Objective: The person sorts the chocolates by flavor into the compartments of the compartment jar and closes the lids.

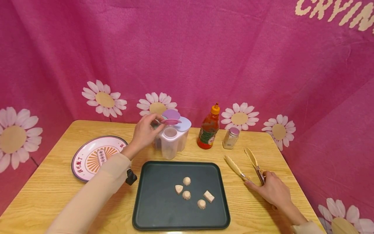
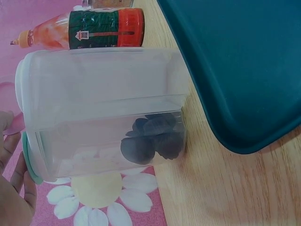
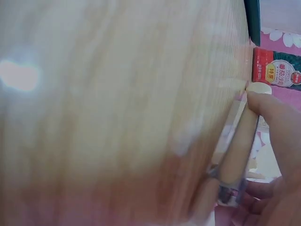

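My left hand point(image 1: 146, 131) is at the top of a clear plastic storage container point(image 1: 169, 148), pinching its raised pink-purple lid point(image 1: 171, 116) by the edge. Below that lid a round opening shows. The light blue lid point(image 1: 184, 124) beside it is down, and a green lid point(image 2: 31, 160) sits under my left fingers in the left wrist view. Dark rounded pieces point(image 2: 153, 139) lie at the bottom of one compartment. On the right of the table, my right hand point(image 1: 276, 191) grips metal tongs with cream tips point(image 1: 233, 165), arms spread apart and lying low over the wood.
A dark green tray point(image 1: 157, 211) in front holds several small cream-coloured pieces point(image 1: 186, 195). At the left stands a patterned plate point(image 1: 84, 156), partly behind my forearm. A red sauce bottle point(image 1: 208, 130) and a small purple-capped jar point(image 1: 230, 139) are at the back, before a pink curtain point(image 1: 187, 58).
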The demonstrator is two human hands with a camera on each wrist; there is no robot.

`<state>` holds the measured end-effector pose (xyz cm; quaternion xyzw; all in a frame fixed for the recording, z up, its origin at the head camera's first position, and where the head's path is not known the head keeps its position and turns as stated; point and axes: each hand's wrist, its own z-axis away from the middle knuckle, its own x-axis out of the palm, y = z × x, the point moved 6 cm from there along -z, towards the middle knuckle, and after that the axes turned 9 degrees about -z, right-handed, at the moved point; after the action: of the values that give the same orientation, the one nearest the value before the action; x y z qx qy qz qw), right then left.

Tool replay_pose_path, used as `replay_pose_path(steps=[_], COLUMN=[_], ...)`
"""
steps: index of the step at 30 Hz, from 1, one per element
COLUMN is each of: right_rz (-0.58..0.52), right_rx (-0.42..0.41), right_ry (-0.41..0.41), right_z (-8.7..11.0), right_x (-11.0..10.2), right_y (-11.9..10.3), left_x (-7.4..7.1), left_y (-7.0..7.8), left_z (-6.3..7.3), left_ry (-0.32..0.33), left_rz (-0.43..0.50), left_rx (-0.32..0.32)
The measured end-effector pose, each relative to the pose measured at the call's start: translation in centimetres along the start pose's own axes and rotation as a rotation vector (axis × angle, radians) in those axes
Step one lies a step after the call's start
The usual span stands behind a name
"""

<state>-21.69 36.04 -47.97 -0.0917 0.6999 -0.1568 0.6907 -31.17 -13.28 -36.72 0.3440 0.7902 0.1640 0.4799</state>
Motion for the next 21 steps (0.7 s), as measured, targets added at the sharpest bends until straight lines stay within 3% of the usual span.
replay_pose_path(steps=[8, 12, 21], right_rz=[-0.064, -0.064, -0.104], right_rx=[-0.017, -0.057, -0.203], right_ry=[0.125, 0.187, 0.238], right_z=[1.0, 1.9, 4.5], right_x=[-1.7, -2.9, -5.3], right_y=[-0.2, -0.6, -3.0], left_x=[0.0, 0.0, 0.1], left_y=[0.1, 0.1, 0.0], left_z=[0.1, 0.1, -0.1], left_ry=[0.013, 0.010, 0.012], left_rz=[-0.006, -0.004, 0.000], left_rx=[0.008, 0.003, 0.006])
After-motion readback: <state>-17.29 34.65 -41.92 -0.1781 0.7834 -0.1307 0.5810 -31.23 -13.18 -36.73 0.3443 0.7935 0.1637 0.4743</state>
